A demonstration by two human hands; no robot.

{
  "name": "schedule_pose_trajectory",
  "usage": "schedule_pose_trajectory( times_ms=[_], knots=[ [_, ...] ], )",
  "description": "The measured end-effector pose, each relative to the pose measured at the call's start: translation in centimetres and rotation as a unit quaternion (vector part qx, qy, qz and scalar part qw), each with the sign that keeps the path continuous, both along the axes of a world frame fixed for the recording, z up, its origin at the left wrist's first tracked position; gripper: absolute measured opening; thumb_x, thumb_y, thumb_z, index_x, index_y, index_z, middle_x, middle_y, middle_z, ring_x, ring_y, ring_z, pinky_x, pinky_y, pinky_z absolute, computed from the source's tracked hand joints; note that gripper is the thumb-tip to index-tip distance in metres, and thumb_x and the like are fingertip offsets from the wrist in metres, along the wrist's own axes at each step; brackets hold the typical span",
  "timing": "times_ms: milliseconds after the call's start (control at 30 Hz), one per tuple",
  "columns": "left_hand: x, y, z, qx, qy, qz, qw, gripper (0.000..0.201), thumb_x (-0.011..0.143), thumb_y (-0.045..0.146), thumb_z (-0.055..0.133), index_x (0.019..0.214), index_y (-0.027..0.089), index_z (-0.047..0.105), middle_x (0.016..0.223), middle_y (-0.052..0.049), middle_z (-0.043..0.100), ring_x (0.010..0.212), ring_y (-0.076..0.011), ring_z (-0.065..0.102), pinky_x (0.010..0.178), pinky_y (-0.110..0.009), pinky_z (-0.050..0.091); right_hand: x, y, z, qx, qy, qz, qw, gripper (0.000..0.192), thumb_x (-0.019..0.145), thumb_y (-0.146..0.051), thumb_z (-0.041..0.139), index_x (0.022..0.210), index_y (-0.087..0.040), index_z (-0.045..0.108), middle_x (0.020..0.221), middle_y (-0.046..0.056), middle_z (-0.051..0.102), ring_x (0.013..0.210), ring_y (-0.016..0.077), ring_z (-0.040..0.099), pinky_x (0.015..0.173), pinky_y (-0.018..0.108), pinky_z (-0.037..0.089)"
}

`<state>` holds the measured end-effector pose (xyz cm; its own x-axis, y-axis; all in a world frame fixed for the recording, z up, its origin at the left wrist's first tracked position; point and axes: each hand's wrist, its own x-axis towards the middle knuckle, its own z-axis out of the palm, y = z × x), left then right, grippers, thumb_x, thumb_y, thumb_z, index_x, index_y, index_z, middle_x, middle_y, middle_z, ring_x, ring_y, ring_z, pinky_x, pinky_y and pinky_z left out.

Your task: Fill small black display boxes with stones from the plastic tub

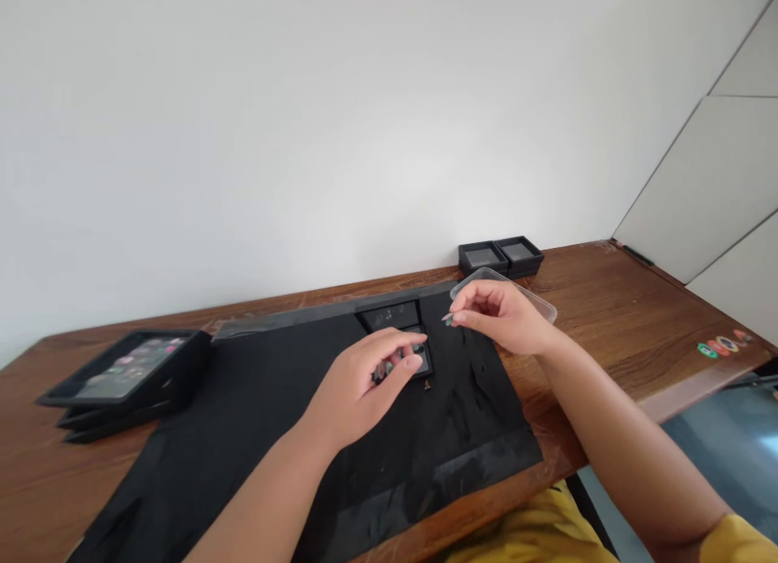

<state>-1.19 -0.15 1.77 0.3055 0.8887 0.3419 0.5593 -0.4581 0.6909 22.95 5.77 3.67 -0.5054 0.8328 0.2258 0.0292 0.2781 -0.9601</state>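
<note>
My right hand (495, 313) pinches a small flat green-and-pinkish piece (448, 318) between thumb and fingertips, a little above the black mat (261, 401). What kind of piece it is cannot be made out. Over a small black frame (363, 313) with a glassy panel hovers my left hand (368, 378), its thumb and index finger apart and nothing visible between them. That hand hides part of the frame, and small bits show under its fingers. A tiny brownish piece (427, 384) lies on the mat just beside the frame.
On the left stands a stack of black frames (130, 373), the top one holding colourful bits. Small black frames (500, 256) sit by the wall. A clear plastic container (550, 310) is partly behind my right hand. Round stickers (723, 344) mark the wooden table's (583, 304) right side.
</note>
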Motion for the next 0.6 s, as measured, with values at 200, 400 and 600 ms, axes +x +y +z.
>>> schedule_pose_trajectory(
  times_ms=[200, 400, 600],
  knots=[
    [0.4, 0.0, 0.1, -0.055, -0.098, -0.038, 0.993, 0.064, 0.097, 0.071, 0.042, 0.091, 0.02, 0.079, 0.077, -0.006, 0.074, 0.073, -0.0191, 0.067, 0.071, -0.03, 0.056, -1.8, -1.7, -0.4, 0.016, 0.016, 0.082, 0.996, 0.033, 0.089, -0.049, 0.075, 0.088, -0.017, 0.067, 0.075, -0.001, 0.063, 0.061, 0.0089, 0.049, 0.056, 0.023, 0.04],
    [1.0, 0.0, 0.2, -0.123, -0.134, -0.01, 0.983, 0.068, 0.088, 0.081, 0.048, 0.079, 0.019, 0.076, 0.065, -0.004, 0.069, 0.063, -0.0173, 0.062, 0.063, -0.029, 0.055, -2.3, -2.2, -0.4, 0.06, -0.002, 0.081, 0.995, 0.029, 0.092, -0.045, 0.071, 0.088, -0.017, 0.067, 0.078, 0.001, 0.066, 0.064, 0.0099, 0.052, 0.058, 0.023, 0.043],
    [1.1, 0.2, 0.2, -0.148, -0.16, -0.02, 0.976, 0.058, 0.088, 0.072, 0.055, 0.076, 0.019, 0.073, 0.061, -0.002, 0.064, 0.059, -0.0153, 0.057, 0.059, -0.028, 0.052, -2.4, -2.2, -0.3, 0.078, -0.014, 0.056, 0.995, 0.022, 0.094, -0.039, 0.07, 0.09, -0.017, 0.067, 0.077, 0.0, 0.065, 0.063, 0.0098, 0.05, 0.058, 0.023, 0.042]
  ],
)
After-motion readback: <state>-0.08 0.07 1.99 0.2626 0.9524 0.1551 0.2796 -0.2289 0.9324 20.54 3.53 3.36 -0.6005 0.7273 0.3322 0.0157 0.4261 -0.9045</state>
